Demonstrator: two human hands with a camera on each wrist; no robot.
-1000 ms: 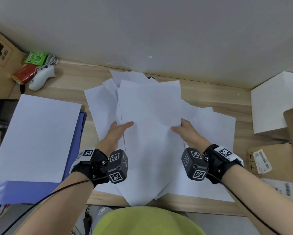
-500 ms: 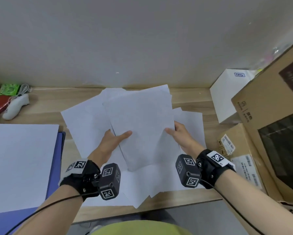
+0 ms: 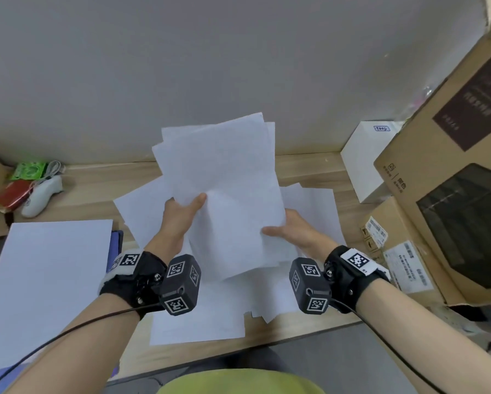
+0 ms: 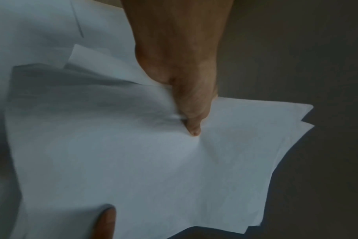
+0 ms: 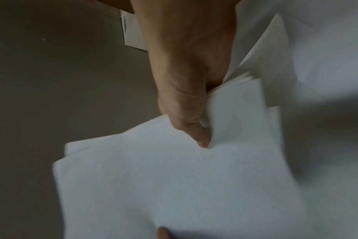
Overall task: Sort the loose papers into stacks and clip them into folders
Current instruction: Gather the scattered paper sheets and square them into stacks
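left hand (image 3: 181,220) + right hand (image 3: 292,233) each pinching the sheaf (image 3: 224,189), lifted over the counter (image 3: 102,189) | papers light, floppy, slidey, edges look uneven | grip both side edges

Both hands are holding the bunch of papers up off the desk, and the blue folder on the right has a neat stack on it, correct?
Not quite: the blue folder with its neat stack lies on the left, as the head view shows. Left hand and right hand do hold the bunch of papers up.
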